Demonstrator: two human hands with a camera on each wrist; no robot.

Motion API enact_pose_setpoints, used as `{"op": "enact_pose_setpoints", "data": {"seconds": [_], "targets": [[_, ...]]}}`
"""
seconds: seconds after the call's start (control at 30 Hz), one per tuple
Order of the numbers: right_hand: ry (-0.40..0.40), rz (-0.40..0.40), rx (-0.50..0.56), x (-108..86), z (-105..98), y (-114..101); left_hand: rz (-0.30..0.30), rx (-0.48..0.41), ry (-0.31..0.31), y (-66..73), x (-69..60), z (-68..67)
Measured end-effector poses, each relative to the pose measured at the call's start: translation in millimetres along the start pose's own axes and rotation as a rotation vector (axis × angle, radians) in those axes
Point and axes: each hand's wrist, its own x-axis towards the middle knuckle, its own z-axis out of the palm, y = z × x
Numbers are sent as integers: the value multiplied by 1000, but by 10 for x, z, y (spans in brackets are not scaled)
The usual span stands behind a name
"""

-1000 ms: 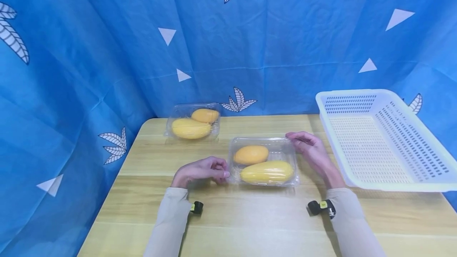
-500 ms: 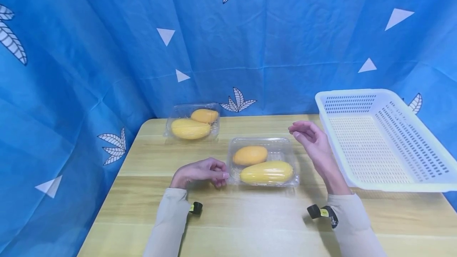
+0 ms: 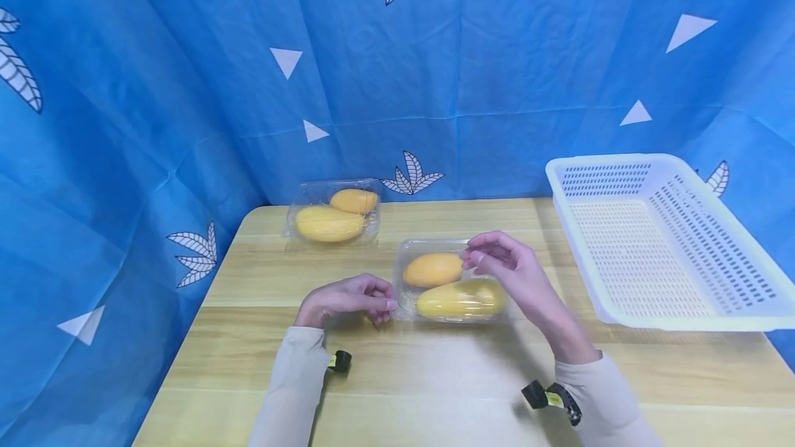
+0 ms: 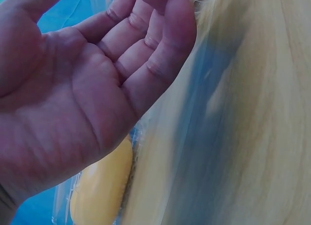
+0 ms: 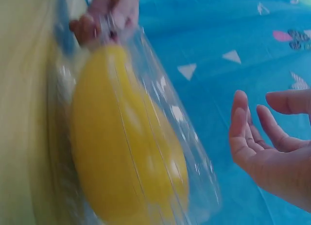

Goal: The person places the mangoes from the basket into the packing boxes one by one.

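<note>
A clear plastic clamshell box (image 3: 410,308) lies on the table in the head view. Inside are an orange mango-like fruit (image 3: 433,270) and a longer yellow fruit (image 3: 458,299), which fills much of the right wrist view. My left hand (image 3: 354,296) is at the box's front left corner and pinches its edge; the left wrist view shows the palm (image 4: 63,103) with fingers bent. Over the box's right part hovers my right hand (image 3: 515,271), hiding some of the lid. Its fingers are loosely bent and apart from the box in the right wrist view.
Another clear box (image 3: 292,226) with two similar fruits stands at the table's back left. A white perforated basket (image 3: 611,254) occupies the right side. Blue patterned cloth (image 3: 459,74) hangs behind the wooden table (image 3: 435,392).
My right hand has lifted off the box's far right corner, then swung left to hover over the lid. The left hand and both boxes have stayed in place.
</note>
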Motion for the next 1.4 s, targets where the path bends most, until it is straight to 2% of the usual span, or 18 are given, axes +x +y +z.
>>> {"op": "enact_pose_setpoints", "data": {"seconds": [0.17,0.37,0.6,0.73,0.87,1.07,1.27,1.4], "targets": [[-110,51,44,-24,203,18,4,8,8,-6,8,1],[-238,170,100,-77,410,85,1,8,16,21,9,22],[-470,281,200,-162,615,243,-6,7,22,48,2,41],[-541,283,210,-202,715,340,0,20,24,51,-5,40],[-582,319,246,-264,803,445,5,24,24,51,-9,40],[-578,391,280,-361,918,610,-7,38,41,46,-14,38],[-472,480,366,-400,971,752,-10,49,48,47,-17,40],[-410,510,411,-392,973,796,-10,46,46,56,-2,54]]}}
